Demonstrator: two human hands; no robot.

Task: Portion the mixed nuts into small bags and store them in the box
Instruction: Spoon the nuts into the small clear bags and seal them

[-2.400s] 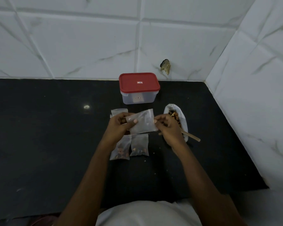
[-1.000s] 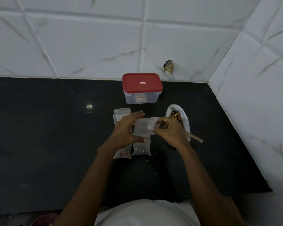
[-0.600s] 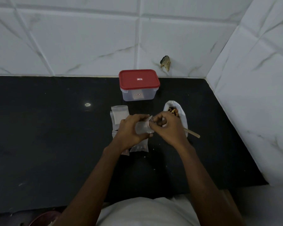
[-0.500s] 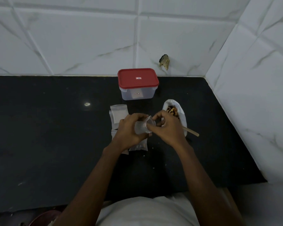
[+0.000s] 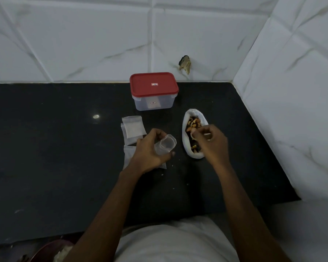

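Head view: on the black counter (image 5: 45,148) the red-lidded box (image 5: 154,91) stands closed by the wall, the white bag of mixed nuts (image 5: 195,155) lying open just before it to the right. Over those nuts the right hand (image 5: 212,144) curls its fingers, around what I cannot tell; the left hand (image 5: 148,153) grips a small bag (image 5: 167,144), mouth gaping.

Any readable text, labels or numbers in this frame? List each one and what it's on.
Lid sticker, on the red lid of the box: a red and white mark, too blurred to read.
Front sticker, on the clear front wall of the box: too small to read.
Small bags and nut bag: no print visible.
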